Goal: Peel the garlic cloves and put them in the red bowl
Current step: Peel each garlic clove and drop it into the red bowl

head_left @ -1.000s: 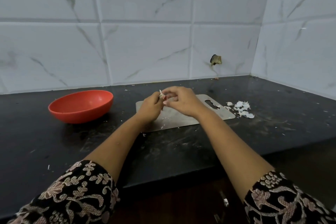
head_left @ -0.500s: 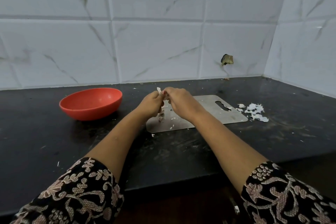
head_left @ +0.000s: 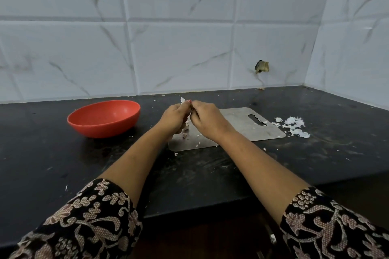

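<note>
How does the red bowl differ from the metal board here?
The red bowl is round and deep; the grey metal board is flat and rectangular, with a handle slot. Peel scraps dot the board; none show in the bowl. Both rest on the black counter.

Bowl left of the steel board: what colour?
The bowl is plain orange-red with no pattern; the head view, the only one, shows it clearly.

Steel cutting board [head_left: 237, 126] flat on black worktop [head_left: 63, 164], partly under right hand [head_left: 207, 121], extending to its right; handle slot [head_left: 257, 120] at far end. White veined wall tiles [head_left: 179, 54] beyond the hand. Chipped hole [head_left: 262, 66] in tile, up-right of hand.
</note>
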`<state>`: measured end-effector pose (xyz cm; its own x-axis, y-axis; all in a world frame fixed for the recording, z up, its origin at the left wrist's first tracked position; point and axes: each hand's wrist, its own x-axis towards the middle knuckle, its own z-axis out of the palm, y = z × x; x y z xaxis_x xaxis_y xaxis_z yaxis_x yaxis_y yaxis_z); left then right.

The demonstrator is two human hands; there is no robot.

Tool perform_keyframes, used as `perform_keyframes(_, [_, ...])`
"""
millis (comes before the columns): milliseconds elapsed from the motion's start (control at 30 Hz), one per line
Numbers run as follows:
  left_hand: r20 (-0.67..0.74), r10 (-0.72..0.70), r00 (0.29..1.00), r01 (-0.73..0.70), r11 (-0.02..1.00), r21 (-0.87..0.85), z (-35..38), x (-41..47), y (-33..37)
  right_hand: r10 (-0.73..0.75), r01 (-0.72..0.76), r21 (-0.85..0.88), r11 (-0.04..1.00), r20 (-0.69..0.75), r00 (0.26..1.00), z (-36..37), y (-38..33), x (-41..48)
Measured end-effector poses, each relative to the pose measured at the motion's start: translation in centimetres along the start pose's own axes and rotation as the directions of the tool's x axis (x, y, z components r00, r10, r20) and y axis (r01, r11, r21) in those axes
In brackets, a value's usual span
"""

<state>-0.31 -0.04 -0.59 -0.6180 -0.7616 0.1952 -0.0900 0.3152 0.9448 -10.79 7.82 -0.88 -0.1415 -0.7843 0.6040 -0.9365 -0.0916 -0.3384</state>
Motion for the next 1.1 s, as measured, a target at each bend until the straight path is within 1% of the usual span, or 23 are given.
perform_keyframes(200, [0.053,-0.044,0.998,0.047,0.998,-0.051,0.0,-0.4,0.3,-0.072,0.070,-0.131,0.989,-0.007,0.997,0.1,0.3,-0.2])
perform_keyframes(333, [0.103,-0.042,0.994,0.048,0.997,-0.056,-0.3,-0.5,0.4,-0.161,0.153,-0.209,0.966,-0.022,0.987,0.0,0.6,-0.2])
perform_keyframes(467, [0.150,-0.067,0.986,0.079,0.993,-0.082,-0.6,-0.4,0.4,-0.219,0.211,-0.280,0.937,0.006,0.976,0.0,0.8,-0.1])
perform_keyframes(600, [0.202,-0.086,0.976,0.104,0.991,-0.079,-1.0,-0.2,0.5,-0.235,0.237,-0.343,0.909,0.048,0.971,-0.6,0.8,-0.3])
perform_keyframes(633, [0.212,-0.091,0.973,0.107,0.992,-0.066,-0.9,-0.3,0.6,-0.223,0.227,-0.335,0.915,0.052,0.974,-0.7,0.7,-0.3])
perform_keyframes(700, [0.246,-0.093,0.965,0.100,0.995,-0.013,-0.5,-0.6,0.6,-0.151,0.163,-0.262,0.951,0.065,0.986,-1.2,0.8,-0.3])
perform_keyframes(767, [0.275,-0.085,0.958,0.083,0.996,0.020,0.2,-0.9,0.6,-0.063,0.075,-0.133,0.988,0.090,0.994,-1.5,1.1,-0.1])
perform_keyframes(800, [0.275,-0.079,0.958,0.080,0.997,0.009,0.4,-1.0,0.6,-0.031,0.037,-0.062,0.997,0.096,0.995,-1.6,1.4,0.0])
perform_keyframes(867, [0.257,-0.067,0.964,0.072,0.997,-0.012,0.3,-1.0,0.6,-0.008,0.005,0.025,1.000,0.109,0.994,-1.6,1.7,-0.1])
perform_keyframes(933, [0.256,-0.051,0.965,0.055,0.998,-0.008,0.0,-1.0,0.5,-0.016,0.008,0.062,0.998,0.117,0.993,-1.5,1.7,-0.2])
perform_keyframes(1000, [0.252,-0.022,0.967,0.031,0.999,-0.032,-0.1,-1.0,0.5,-0.012,0.005,0.093,0.996,0.074,0.997,-1.5,1.6,-0.2])
perform_keyframes(1100, [0.217,0.033,0.976,-0.026,0.999,-0.033,0.2,-0.9,0.3,0.019,-0.015,0.110,0.994,-0.035,0.999,-1.4,2.0,0.0])
